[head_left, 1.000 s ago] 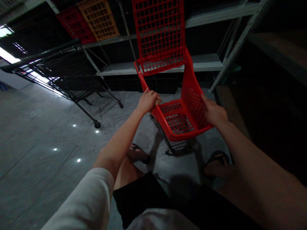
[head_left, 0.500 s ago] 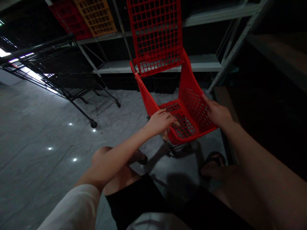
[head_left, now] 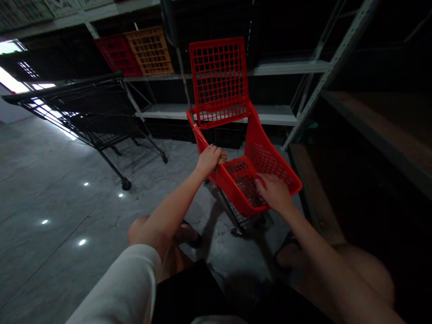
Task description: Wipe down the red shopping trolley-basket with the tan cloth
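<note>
In front of me stands a shopping cart with a red plastic basket, its red grid flap tilted up at the far end. My left hand is closed on a crumpled tan cloth at the basket's left rim. Over the near end of the basket reaches my right hand, fingers stretched out and holding nothing visible. Whether those fingertips touch the basket I cannot tell.
A dark wire cart stands to the left. Behind is a metal shelf rack with a red crate and a yellow crate. Dark ledges line the right side, and my feet are close to the cart's near end.
My left hand has slid away from me along the left rim with the cloth. My right hand has left the right rim and moved inward over the basket. The view has tilted up.
</note>
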